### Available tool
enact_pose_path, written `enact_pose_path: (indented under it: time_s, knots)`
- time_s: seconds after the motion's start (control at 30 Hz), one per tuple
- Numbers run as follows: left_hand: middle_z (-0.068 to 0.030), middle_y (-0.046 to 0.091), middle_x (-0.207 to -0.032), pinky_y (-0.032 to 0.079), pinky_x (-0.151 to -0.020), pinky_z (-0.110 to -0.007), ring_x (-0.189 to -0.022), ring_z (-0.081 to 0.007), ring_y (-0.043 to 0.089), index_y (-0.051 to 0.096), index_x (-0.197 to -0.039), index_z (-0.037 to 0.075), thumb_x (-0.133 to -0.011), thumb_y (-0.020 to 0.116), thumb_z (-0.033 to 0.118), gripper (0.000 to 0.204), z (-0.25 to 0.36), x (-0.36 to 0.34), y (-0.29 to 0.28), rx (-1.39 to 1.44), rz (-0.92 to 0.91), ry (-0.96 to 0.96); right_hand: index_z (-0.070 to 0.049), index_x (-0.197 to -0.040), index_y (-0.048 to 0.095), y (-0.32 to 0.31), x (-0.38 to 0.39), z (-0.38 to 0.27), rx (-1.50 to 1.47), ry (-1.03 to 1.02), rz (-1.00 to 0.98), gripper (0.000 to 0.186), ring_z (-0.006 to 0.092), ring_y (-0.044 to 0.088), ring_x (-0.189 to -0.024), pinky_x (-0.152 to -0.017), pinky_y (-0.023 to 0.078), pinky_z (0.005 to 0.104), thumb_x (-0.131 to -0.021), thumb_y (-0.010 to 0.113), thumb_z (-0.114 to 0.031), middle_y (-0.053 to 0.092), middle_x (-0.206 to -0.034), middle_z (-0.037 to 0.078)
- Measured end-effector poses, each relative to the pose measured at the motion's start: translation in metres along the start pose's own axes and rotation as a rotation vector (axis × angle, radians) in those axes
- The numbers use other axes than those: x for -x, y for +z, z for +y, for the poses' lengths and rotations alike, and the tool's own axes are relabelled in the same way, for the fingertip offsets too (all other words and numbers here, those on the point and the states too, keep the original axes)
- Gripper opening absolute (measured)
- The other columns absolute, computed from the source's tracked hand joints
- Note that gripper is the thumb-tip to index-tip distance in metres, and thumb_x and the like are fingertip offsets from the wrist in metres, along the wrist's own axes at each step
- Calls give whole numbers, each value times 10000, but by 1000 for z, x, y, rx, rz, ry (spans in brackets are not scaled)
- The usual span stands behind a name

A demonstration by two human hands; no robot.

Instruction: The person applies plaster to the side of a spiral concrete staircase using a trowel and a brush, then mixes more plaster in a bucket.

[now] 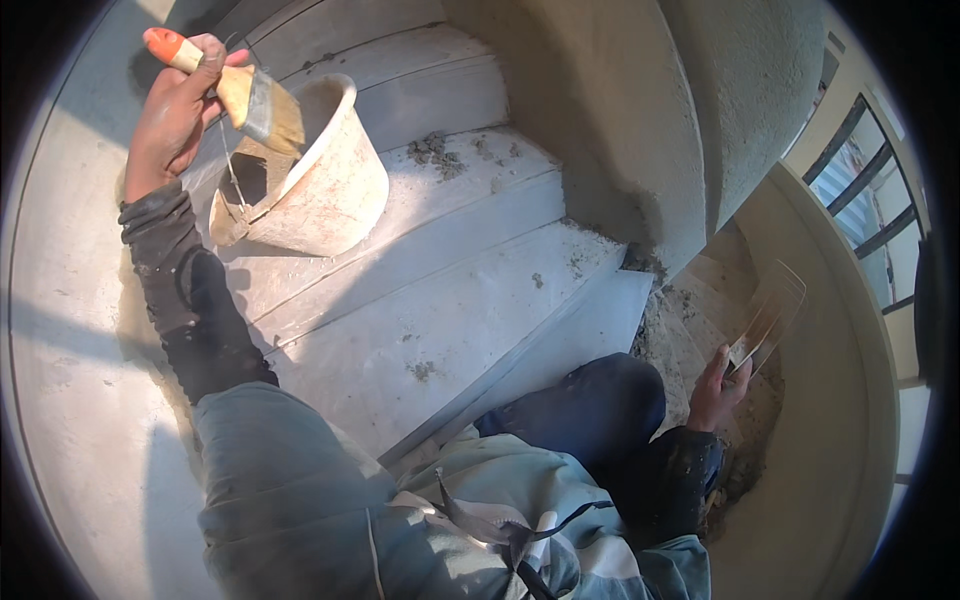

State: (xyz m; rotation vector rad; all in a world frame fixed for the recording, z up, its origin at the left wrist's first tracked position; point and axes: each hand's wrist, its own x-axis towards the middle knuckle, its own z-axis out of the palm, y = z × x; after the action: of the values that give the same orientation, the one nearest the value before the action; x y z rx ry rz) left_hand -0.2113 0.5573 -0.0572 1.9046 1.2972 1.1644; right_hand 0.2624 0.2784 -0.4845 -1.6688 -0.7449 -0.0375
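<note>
— Grey padded jacket sleeve lowest in view; where is the brush?
— Left hand [175, 110] has its fingers closed round the orange-tipped wooden paintbrush [240, 95], long axis slanting down-right, bristles over the rim of the tilted, mortar-caked white bucket [320, 180] just beside.
— And the other hand?
— Right hand [718, 388], well apart, grips a flat steel trowel [768, 318] beside the dusty concrete stairs [450, 290].

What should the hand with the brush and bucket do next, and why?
Probably set the bucket down on the step below it. The left hand grips both the brush and the bucket's wire handle, so the bucket hangs tilted; the right hand holds a trowel.
</note>
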Motion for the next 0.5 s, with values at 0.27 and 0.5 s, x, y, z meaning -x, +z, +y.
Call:
enact_pose_path:
  time_s: [0.27, 0.5]
  knots:
    - [-24, 672, -1057, 465, -899, -259, -964, -103, 611, 638, -1160, 8, -952, 608, 28, 212, -106, 5, -88, -668, -32, -11, 1, -1059, 605, 0, 8, -16, -186, 105, -108, 213, 81, 500, -670, -596, 415, 255, -1004, 604, -204, 568, -782, 22]
    - [-19, 691, -1059, 475, -881, -252, -976, -102, 634, 648, -1121, 7, -944, 625, 14, 179, -141, 8, -5, -500, -78, -54, -41, -958, 570, 20, 14, -56, -398, -10, -187, 237, 59, 475, -620, -558, 365, 231, -1031, 559, -266, 535, -717, -3]
